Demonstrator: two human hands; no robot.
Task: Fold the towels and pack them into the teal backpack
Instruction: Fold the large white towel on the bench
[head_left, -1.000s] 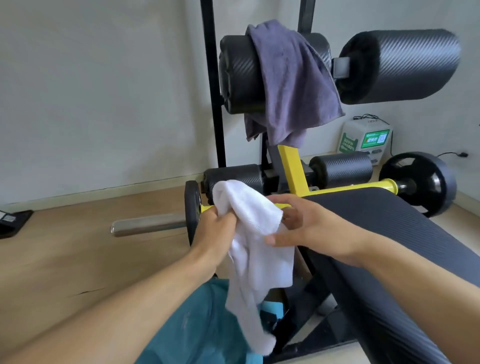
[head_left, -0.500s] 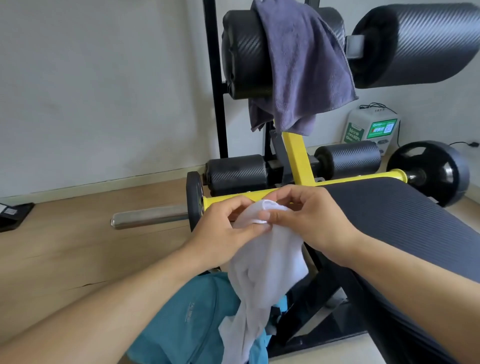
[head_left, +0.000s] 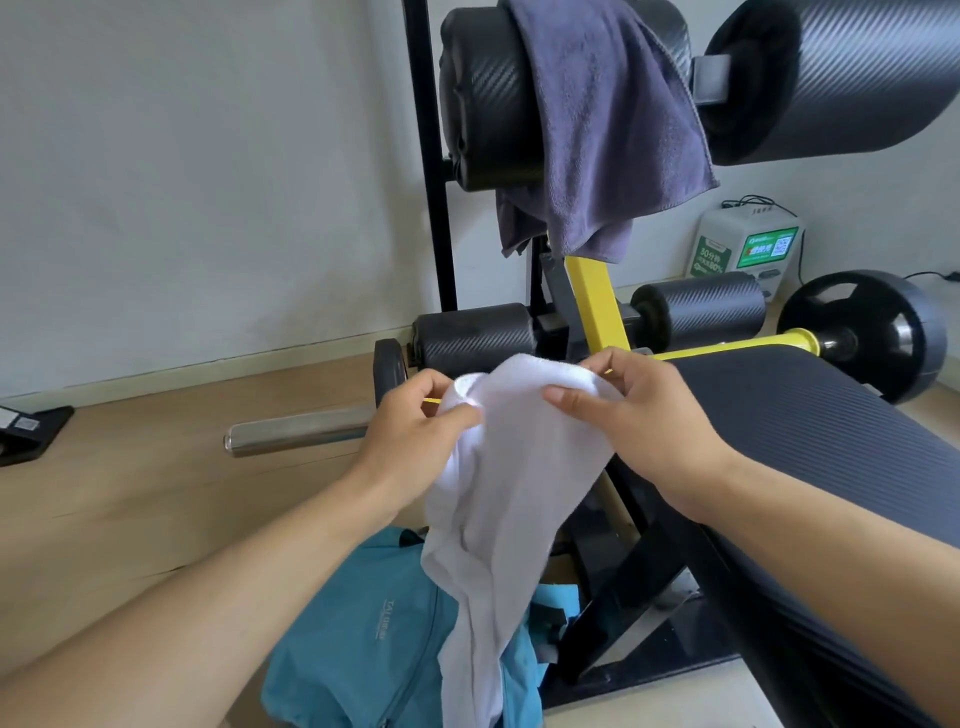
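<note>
Both hands hold up a soft white towel (head_left: 511, 467) in front of the person. The left hand (head_left: 415, 436) pinches the top left edge of the towel with its thumb and curled fingers. The right hand (head_left: 639, 421) grips the top right edge, with the thumb on the near side and the fingers curled over the far side. The two hands are close together. The rest of the white towel hangs down in loose folds.

Its bottom end hangs in front of a teal cloth backpack (head_left: 363, 639), which sits on the wooden floor (head_left: 130, 509) just beside a black padded gym bench (head_left: 810, 415). Whether the towel touches the backpack is hard to tell.

A dark grey towel (head_left: 597, 124) is draped over a big black foam roller (head_left: 483, 98) high on the yellow and black bench frame (head_left: 592, 301).
</note>
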